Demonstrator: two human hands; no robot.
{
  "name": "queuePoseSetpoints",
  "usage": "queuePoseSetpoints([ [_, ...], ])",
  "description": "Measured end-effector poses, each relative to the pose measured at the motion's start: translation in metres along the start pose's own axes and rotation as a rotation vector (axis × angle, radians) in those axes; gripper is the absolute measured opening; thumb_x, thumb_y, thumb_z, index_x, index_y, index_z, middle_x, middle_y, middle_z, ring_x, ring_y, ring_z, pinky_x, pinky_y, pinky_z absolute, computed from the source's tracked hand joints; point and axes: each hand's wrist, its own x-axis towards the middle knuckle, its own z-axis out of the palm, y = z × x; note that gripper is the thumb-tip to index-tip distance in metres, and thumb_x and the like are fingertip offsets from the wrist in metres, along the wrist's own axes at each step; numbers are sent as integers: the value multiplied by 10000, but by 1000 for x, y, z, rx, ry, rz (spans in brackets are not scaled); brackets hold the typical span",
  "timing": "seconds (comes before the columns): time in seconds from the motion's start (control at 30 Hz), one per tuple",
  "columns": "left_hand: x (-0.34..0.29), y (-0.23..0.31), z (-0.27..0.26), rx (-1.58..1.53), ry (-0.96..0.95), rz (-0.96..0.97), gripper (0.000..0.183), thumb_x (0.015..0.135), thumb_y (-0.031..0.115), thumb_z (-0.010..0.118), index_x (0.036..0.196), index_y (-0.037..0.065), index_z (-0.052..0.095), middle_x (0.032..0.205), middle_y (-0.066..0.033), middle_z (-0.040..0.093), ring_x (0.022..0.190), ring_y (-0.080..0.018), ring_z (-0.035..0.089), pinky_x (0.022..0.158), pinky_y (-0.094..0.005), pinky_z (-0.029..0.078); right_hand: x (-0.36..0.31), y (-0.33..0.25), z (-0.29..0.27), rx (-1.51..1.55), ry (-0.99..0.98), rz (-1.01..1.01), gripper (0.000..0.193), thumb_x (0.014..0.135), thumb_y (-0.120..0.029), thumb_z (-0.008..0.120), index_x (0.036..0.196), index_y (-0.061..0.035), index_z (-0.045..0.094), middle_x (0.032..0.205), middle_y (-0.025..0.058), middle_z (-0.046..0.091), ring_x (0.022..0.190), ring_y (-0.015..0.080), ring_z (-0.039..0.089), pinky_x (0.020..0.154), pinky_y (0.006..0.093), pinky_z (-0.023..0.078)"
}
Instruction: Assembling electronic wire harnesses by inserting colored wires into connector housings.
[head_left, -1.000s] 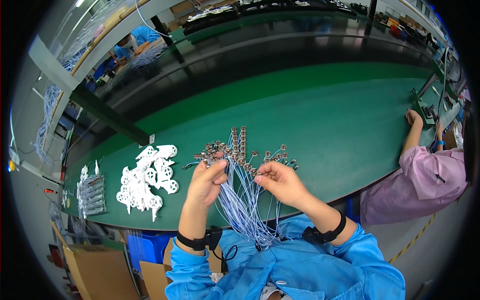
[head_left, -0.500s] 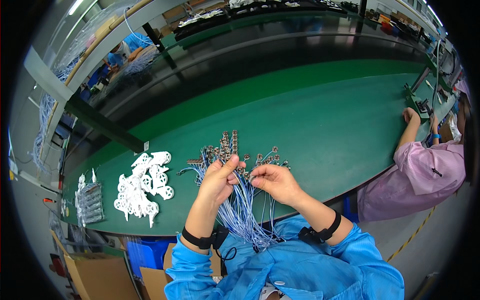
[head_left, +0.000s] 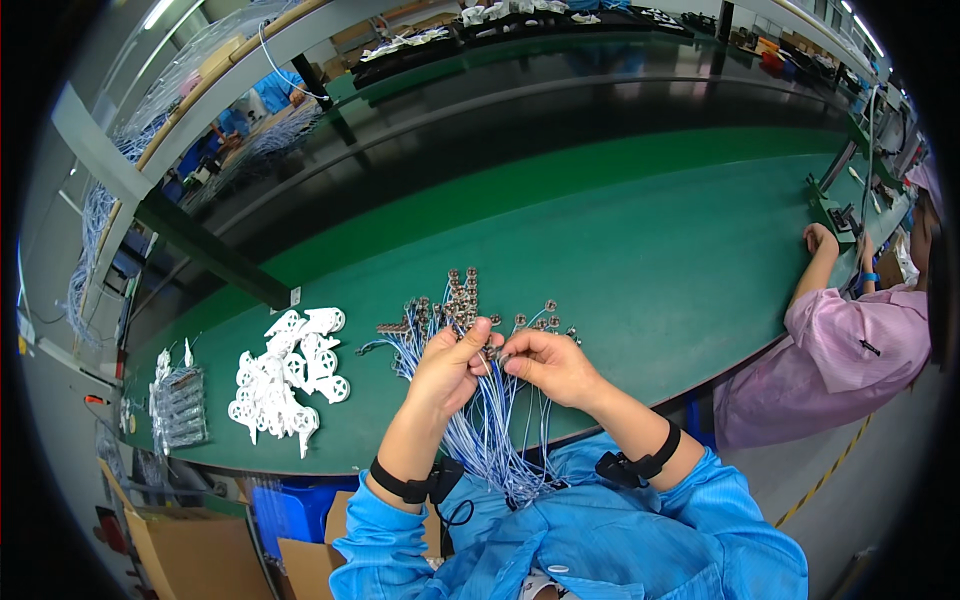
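A bundle of thin blue and white wires [head_left: 487, 430] hangs over the near table edge onto my lap. Small round metal parts [head_left: 463, 292] at the wire ends lie in rows and loose groups on the table. Over the bundle, my left hand [head_left: 450, 368] is closed, thumb against fingers, on a wire with a metal end. My right hand [head_left: 556, 370] is closed close beside it, pinching at the same wire end. The fingers partly hide this small piece, so its exact shape cannot be made out.
White plastic parts with round openings [head_left: 290, 375] are piled at the left on the green table [head_left: 640, 250]. Clear-wrapped pieces [head_left: 180, 408] lie farther left. A co-worker in a pink sleeve [head_left: 850, 335] works at a green bench fixture [head_left: 832, 207] on the right. Cardboard boxes [head_left: 200, 550] stand below.
My fingertips have shifted slightly at the wire end, and my right fingertips sit a little closer to my left hand. The view has moved slightly; the piles look unchanged.
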Motion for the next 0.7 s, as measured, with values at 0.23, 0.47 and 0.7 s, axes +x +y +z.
queuePoseSetpoints([
  [0.23,-7,-2,6,-3,43,113,180,900,240,648,930,70,598,823,-58,626,577,-56,464,535,-202,386,1,1,2,-62,98,57,201,925,-130,596,1071,-7,534,858,-13,574,746,38,526,654,203,439],
  [0.47,2,-9,4,43,21,118,178,898,225,653,967,77,582,867,-35,612,607,-60,452,555,-213,386,-4,-9,14,-1016,356,-498,266,878,-181,630,1067,-6,568,836,87,593,872,210,552,786,332,447],
  [0.7,1,-6,6,-105,-61,-10,215,921,261,619,1037,88,564,845,13,546,683,-63,448,587,-222,381,1,-13,6,-590,325,-133,236,865,-180,660,1004,3,604,913,111,628,928,211,562,838,335,461],
])
